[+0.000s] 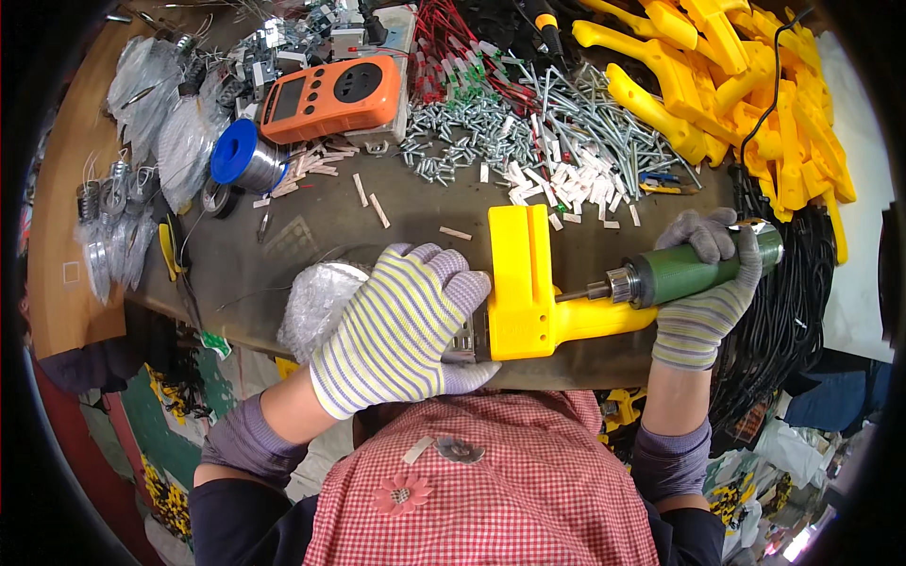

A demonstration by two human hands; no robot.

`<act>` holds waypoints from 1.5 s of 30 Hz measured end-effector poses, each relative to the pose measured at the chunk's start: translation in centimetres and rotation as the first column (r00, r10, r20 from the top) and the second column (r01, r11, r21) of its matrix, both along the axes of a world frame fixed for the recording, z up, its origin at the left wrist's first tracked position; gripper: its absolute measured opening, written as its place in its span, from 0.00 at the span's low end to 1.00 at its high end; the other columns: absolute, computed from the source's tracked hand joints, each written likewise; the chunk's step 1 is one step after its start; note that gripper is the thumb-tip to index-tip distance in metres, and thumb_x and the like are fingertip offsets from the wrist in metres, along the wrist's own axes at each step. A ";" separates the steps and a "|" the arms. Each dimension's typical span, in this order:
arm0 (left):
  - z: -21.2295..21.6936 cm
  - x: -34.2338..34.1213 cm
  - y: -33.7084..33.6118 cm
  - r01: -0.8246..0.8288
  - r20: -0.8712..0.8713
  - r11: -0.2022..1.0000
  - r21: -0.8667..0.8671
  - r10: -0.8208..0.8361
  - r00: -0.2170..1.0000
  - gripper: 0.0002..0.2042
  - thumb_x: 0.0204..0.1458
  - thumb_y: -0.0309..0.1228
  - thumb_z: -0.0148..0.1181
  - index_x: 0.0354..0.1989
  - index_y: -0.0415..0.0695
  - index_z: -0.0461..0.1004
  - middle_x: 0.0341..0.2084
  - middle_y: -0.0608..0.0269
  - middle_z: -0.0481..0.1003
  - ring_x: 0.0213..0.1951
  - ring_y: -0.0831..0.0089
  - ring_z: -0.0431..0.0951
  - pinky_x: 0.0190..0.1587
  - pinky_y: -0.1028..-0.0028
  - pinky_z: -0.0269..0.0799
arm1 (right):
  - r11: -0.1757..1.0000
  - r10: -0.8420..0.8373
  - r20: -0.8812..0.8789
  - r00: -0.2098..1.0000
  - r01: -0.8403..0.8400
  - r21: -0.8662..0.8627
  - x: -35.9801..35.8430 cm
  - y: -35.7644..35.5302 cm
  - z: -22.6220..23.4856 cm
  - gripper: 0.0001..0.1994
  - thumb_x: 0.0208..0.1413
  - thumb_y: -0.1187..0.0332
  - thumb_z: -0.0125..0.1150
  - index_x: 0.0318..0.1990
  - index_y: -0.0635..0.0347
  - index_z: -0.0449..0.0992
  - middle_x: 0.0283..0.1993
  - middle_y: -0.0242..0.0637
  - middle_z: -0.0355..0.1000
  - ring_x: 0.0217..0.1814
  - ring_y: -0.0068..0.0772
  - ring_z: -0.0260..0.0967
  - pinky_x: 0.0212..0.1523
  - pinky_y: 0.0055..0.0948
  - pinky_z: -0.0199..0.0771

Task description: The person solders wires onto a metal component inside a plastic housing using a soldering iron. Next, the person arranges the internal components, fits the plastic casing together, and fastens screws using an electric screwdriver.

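Note:
My left hand (401, 325), in a striped knit glove, is closed around the left end of a yellow plastic housing (521, 283) with a handle stretching right. A slotted metal part (461, 341) shows between its fingers and the housing. My right hand (703, 307), gloved alike, wraps around a green electric screwdriver (687, 272) held nearly level. The screwdriver's bit (573, 296) points left and meets the right side of the housing, just above the handle; its tip is hidden. Beside my left hand lies a clear plastic-wrapped bundle (319, 307), partly covered by the hand.
An orange multimeter (330, 97) lies at the back, beside a solder spool (247, 158). Several screws (462, 137) and white strips (566, 184) are heaped mid-table. Yellow housings (717, 85) pile up at the far right, above black cables (788, 292). Pliers (175, 250) are at left.

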State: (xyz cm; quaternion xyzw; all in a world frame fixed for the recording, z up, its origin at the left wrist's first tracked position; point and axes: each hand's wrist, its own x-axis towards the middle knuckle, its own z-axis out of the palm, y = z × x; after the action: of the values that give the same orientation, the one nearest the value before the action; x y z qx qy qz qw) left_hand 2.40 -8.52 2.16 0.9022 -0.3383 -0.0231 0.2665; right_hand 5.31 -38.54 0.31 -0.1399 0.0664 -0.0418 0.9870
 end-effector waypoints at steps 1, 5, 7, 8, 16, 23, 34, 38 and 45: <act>0.1 0.0 0.0 0.002 -0.001 1.000 0.014 -0.002 1.000 0.31 0.36 0.51 0.71 0.44 0.39 0.73 0.35 0.50 0.73 0.41 0.51 0.74 0.46 0.54 0.66 | 1.000 -0.002 0.016 1.000 0.002 -0.002 0.0 0.1 0.3 0.11 0.58 0.64 0.63 0.43 0.60 0.74 0.23 0.22 0.58 0.25 0.22 0.58 0.60 0.40 0.72; 0.2 -0.2 -0.1 -0.019 0.000 1.000 0.017 0.019 1.000 0.31 0.36 0.51 0.71 0.43 0.39 0.74 0.35 0.50 0.73 0.41 0.51 0.74 0.46 0.54 0.67 | 0.999 -0.011 0.053 0.999 0.013 -0.047 0.0 0.1 0.4 0.13 0.58 0.63 0.64 0.44 0.61 0.74 0.24 0.22 0.57 0.25 0.22 0.58 0.61 0.39 0.70; 0.4 -0.1 0.0 -0.018 0.009 1.000 0.019 0.018 1.000 0.31 0.36 0.52 0.71 0.43 0.39 0.74 0.36 0.50 0.73 0.41 0.51 0.74 0.46 0.55 0.67 | 0.999 -0.008 0.040 0.999 0.010 -0.047 0.1 0.3 0.9 0.14 0.59 0.61 0.64 0.45 0.61 0.74 0.23 0.22 0.56 0.25 0.22 0.57 0.61 0.39 0.69; 0.5 -0.2 0.0 -0.039 0.012 0.999 0.020 0.039 0.999 0.31 0.36 0.52 0.71 0.43 0.39 0.74 0.36 0.50 0.73 0.42 0.51 0.75 0.46 0.55 0.67 | 0.999 0.006 0.017 1.000 -0.006 -0.044 0.1 0.5 1.1 0.15 0.59 0.60 0.64 0.46 0.62 0.74 0.23 0.22 0.56 0.25 0.22 0.56 0.61 0.39 0.68; 0.9 -0.4 0.0 -0.073 -0.046 0.996 0.042 0.075 0.996 0.33 0.35 0.52 0.72 0.44 0.38 0.74 0.37 0.50 0.73 0.43 0.51 0.74 0.48 0.56 0.67 | 1.000 -0.010 0.235 0.972 0.009 0.007 -5.1 -1.1 0.4 0.19 0.61 0.56 0.61 0.49 0.63 0.72 0.20 0.21 0.51 0.22 0.19 0.49 0.58 0.35 0.67; 0.2 -0.6 0.2 -0.077 0.000 0.997 0.010 0.077 0.997 0.33 0.34 0.51 0.73 0.45 0.39 0.74 0.38 0.51 0.73 0.43 0.51 0.74 0.48 0.57 0.66 | 1.000 -0.028 0.277 0.960 0.024 0.019 -5.2 -0.8 0.1 0.20 0.61 0.56 0.61 0.49 0.65 0.73 0.20 0.22 0.51 0.22 0.20 0.50 0.60 0.35 0.67; 0.7 -0.2 0.3 -0.044 0.007 0.999 0.018 0.044 0.999 0.32 0.35 0.52 0.72 0.44 0.39 0.75 0.37 0.49 0.74 0.42 0.51 0.75 0.46 0.54 0.69 | 0.999 -0.037 0.243 0.969 0.042 -0.016 -5.1 -0.8 0.1 0.19 0.60 0.53 0.63 0.46 0.61 0.73 0.20 0.21 0.52 0.23 0.19 0.50 0.58 0.35 0.69; 0.1 -0.2 0.3 -0.040 0.013 0.999 -0.006 0.040 0.999 0.35 0.31 0.51 0.75 0.44 0.40 0.72 0.37 0.51 0.71 0.40 0.51 0.72 0.46 0.56 0.67 | 1.000 -0.006 0.205 0.979 0.008 -0.008 -4.7 -0.6 -0.2 0.17 0.59 0.52 0.63 0.42 0.57 0.71 0.19 0.19 0.53 0.22 0.17 0.51 0.57 0.34 0.69; 0.4 0.1 0.2 -0.017 -0.050 0.999 0.044 0.020 0.999 0.33 0.37 0.50 0.72 0.46 0.38 0.72 0.44 0.42 0.73 0.46 0.46 0.75 0.48 0.51 0.70 | 0.999 -0.033 0.218 0.975 0.040 -0.029 -5.2 -0.3 0.1 0.18 0.59 0.52 0.64 0.42 0.57 0.72 0.18 0.19 0.56 0.21 0.17 0.54 0.55 0.31 0.70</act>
State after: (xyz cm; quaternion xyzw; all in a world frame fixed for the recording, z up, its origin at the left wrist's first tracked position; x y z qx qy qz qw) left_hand 2.50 -8.34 2.57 0.9100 -0.3226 -0.0509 0.2556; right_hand 0.09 -38.87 0.37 -0.1494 -0.0401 -0.0762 0.9850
